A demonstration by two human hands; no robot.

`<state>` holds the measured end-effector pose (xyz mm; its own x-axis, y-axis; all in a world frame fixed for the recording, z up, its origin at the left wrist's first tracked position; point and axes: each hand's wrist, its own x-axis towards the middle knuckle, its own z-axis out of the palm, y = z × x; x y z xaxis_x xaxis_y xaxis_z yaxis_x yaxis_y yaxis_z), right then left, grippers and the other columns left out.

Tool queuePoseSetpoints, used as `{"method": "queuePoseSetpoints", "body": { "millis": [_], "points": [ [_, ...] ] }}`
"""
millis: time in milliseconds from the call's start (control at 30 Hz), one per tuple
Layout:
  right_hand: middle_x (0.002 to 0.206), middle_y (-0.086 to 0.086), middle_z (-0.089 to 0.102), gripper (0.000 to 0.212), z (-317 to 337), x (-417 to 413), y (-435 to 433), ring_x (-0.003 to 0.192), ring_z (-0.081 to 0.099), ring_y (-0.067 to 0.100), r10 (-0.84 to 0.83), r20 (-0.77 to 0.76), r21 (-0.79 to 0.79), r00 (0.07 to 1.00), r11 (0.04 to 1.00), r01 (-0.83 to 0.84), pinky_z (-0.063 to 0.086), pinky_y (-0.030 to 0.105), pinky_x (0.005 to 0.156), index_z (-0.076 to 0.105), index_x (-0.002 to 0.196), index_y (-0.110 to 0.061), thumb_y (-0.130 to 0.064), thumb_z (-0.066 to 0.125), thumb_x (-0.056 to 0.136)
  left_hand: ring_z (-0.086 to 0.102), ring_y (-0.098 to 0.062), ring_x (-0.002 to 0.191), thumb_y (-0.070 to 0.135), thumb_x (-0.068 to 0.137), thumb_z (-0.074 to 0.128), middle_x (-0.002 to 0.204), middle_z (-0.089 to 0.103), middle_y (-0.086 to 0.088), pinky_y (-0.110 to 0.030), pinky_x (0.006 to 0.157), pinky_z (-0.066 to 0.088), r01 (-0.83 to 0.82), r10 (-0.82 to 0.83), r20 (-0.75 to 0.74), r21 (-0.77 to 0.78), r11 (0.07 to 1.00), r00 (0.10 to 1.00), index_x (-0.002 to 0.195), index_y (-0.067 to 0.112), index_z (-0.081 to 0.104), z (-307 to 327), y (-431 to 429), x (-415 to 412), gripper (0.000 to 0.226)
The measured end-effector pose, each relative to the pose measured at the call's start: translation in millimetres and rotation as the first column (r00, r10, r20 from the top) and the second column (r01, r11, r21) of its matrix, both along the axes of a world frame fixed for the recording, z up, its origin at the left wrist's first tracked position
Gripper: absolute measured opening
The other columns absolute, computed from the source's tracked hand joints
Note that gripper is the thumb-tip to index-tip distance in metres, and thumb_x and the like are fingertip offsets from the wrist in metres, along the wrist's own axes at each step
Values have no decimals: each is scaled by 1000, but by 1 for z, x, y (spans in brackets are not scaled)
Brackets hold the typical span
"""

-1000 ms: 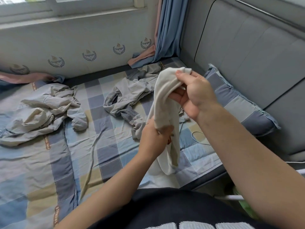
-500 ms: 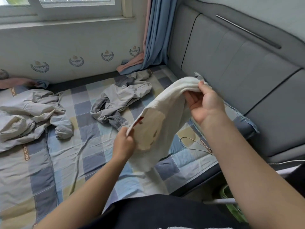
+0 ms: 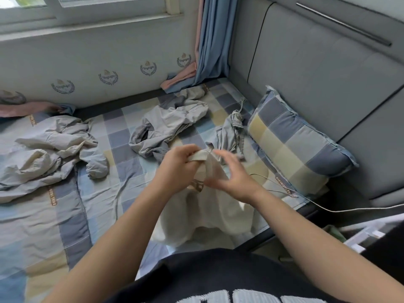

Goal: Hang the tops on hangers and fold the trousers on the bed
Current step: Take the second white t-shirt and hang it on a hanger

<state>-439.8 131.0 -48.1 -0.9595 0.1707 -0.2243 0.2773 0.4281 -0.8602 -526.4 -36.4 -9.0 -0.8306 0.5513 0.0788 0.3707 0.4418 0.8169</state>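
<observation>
A cream-white garment point(image 3: 209, 217) hangs from my hands down onto the bed's near edge. My left hand point(image 3: 178, 169) grips its ribbed upper edge at about chest height. My right hand point(image 3: 229, 173) is just right of it, fingers spread and blurred, touching the cloth. A grey garment point(image 3: 168, 125) lies crumpled in the middle of the bed. A beige-grey garment point(image 3: 43, 154) is heaped at the left. A smaller blue-grey bundle point(image 3: 231, 130) with a drawstring lies beside the pillow.
The bed has a checked blue, grey and yellow sheet point(image 3: 65, 215). A matching pillow point(image 3: 295, 141) leans on the grey padded headboard point(image 3: 328, 73) at right. A thin white cable point(image 3: 328, 209) runs over the bed's right edge. Blue and pink curtains point(image 3: 212, 40) hang in the far corner.
Both hands came down and closer together with the cream garment. My right hand let go of the raised end and now spreads beside my left; the cloth dropped onto the bed edge.
</observation>
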Motion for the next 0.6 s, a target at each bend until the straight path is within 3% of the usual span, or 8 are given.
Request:
{"method": "queuePoseSetpoints", "body": {
  "millis": [67, 133, 167, 233, 367, 467, 533, 600],
  "points": [
    [121, -2, 65, 45, -11, -3, -16, 116, 59, 20, 10, 75, 26, 997, 1000, -12, 50, 41, 98, 60, 123, -31, -36, 76, 81, 60, -19, 74, 12, 88, 61, 73, 66, -2, -38, 67, 46, -19, 19, -5, -4, 1000, 1000, 81, 16, 71, 4, -5, 2, 12],
    [93, 4, 69, 11, -23, -5, -27, 93, 62, 30, -90, 68, 202, 994, 977, 74, 53, 46, 80, 63, 96, -24, -29, 63, 85, 57, -15, 69, 8, 87, 61, 72, 66, -1, -33, 64, 43, -35, 35, -5, -45, 998, 999, 82, 17, 73, 4, -15, 2, 16],
    [85, 6, 65, 5, -28, -3, -29, 86, 60, 33, -129, 58, 269, 990, 957, 109, 52, 45, 73, 58, 84, -22, -25, 59, 87, 56, -14, 69, 7, 87, 61, 72, 66, 0, -32, 63, 43, -47, 47, -1, -72, 996, 999, 83, 17, 74, 4, -21, 2, 17],
    [80, 5, 58, 18, -37, 0, -31, 79, 55, 33, -186, 32, 339, 982, 926, 164, 47, 42, 66, 51, 73, -21, -18, 55, 89, 56, -15, 67, 4, 86, 61, 69, 65, 3, -30, 63, 42, -64, 66, 12, -116, 991, 998, 80, 19, 73, 2, -33, 3, 20],
    [87, 1, 62, 12, -41, 6, -33, 84, 58, 25, -233, -132, 214, 964, 943, 257, 46, 36, 70, 63, 90, -15, -4, 59, 88, 49, -10, 60, 10, 90, 63, 62, 58, 6, -28, 57, 35, -91, 105, 58, -204, 975, 993, 75, 19, 70, -3, -51, 6, 19],
    [92, -11, 61, 29, -30, 9, -55, 91, 62, 19, -101, -190, 119, 977, 985, 125, 49, 33, 79, 58, 117, -22, -23, 68, 90, 47, -15, 60, 21, 93, 64, 63, 60, -7, -32, 57, 35, -97, 120, 83, -242, 965, 989, 73, 10, 69, -5, -53, 9, 23],
    [95, -11, 61, 34, -27, 11, -77, 93, 62, 22, -90, -190, 123, 978, 986, 114, 50, 36, 78, 52, 118, -30, -36, 68, 89, 51, -19, 63, 24, 91, 65, 69, 64, -13, -36, 59, 41, -53, 86, 108, -278, 959, 990, 75, 8, 71, -5, -54, 13, 23],
    [94, -6, 64, 20, -31, 13, -100, 89, 62, 28, -150, -237, 181, 960, 964, 195, 50, 41, 73, 52, 107, -30, -36, 60, 89, 52, -19, 62, 27, 88, 67, 67, 65, -10, -34, 58, 42, -7, 46, 119, -307, 952, 992, 74, 12, 72, -6, -59, 16, 22]
  ]
}}
